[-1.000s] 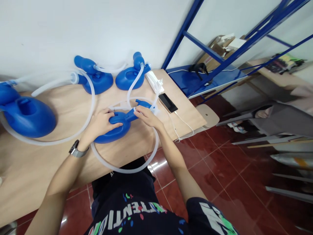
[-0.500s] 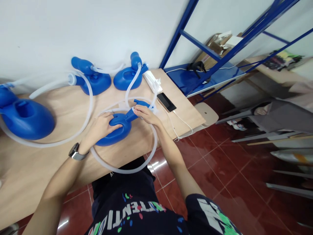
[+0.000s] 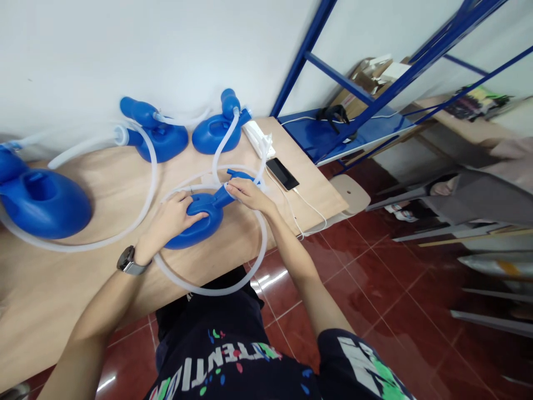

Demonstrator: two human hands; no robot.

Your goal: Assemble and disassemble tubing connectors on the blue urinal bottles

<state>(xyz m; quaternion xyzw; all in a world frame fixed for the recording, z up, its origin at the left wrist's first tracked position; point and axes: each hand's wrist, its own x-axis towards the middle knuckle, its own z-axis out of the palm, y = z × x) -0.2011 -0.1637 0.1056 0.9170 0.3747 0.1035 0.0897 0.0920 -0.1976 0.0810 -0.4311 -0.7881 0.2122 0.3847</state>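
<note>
1. locate the blue bottle [image 3: 200,230]: it lies on the table [image 3: 237,244], under the left hand [image 3: 172,214] and to the near-left of the right hand [image 3: 247,193].
2. note the long axis: it runs obliquely from below the left palm, away from the torso, toward the right fingertips. the neck [image 3: 221,200] points at the right hand, which is the nearer hand to the mouth; the left is nearer to the body.
3. left hand: thumb spread from the fingers and laid across the bottle's top; fingers rest at the far side, holding the body.
4. right hand: fingers close together, bent over the mouth end and touching it. whether the thumb pinches the rim cannot be told.
5. clear tube [image 3: 263,250]: curves from near the left wrist, around the torso side of both hands, to below the right wrist.
6. small blue part [image 3: 245,176]: just beyond the right hand.
7. phone [image 3: 282,174]: farther right, apart from both hands.
</note>
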